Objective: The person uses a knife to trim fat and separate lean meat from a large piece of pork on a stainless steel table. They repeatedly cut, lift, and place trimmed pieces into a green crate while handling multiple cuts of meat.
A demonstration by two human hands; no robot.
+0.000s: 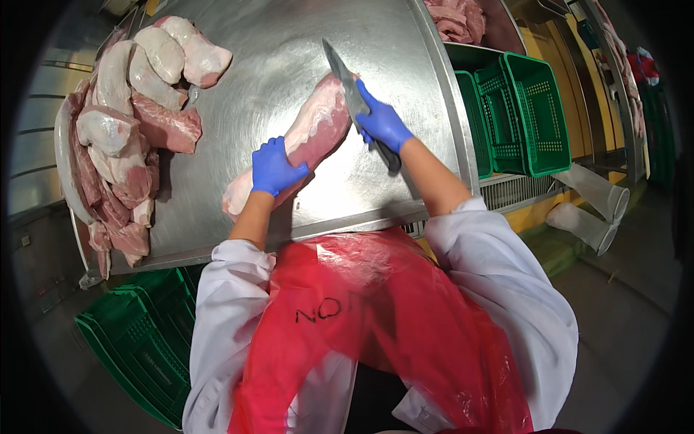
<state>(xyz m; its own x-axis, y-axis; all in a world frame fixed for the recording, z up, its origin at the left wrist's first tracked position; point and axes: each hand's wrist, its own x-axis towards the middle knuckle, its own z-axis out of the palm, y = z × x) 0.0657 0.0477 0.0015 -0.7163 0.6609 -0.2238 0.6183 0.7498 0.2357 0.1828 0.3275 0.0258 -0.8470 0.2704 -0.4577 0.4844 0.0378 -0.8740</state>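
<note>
A long piece of raw pink meat with a pale fat layer [316, 119] lies slantwise on the steel table [267, 50]. My left hand [275, 166], in a blue glove, grips its nearer half from above. In my right hand [383, 121], also gloved in blue, is a knife [341, 71] with a dark handle. Its blade points away from me and slightly left, over or against the right side of the meat's far end; whether it cuts in cannot be seen. A heap of similar meat pieces [116, 155] covers the table's left side.
Green plastic crates [543, 116] stand right of the table, beyond its raised edge. Another green crate [130, 340] is low at the near left. Behind the right crates, a metal container holds more meat [455, 20]. Clear plastic-like tubes [589, 206] jut out at the right.
</note>
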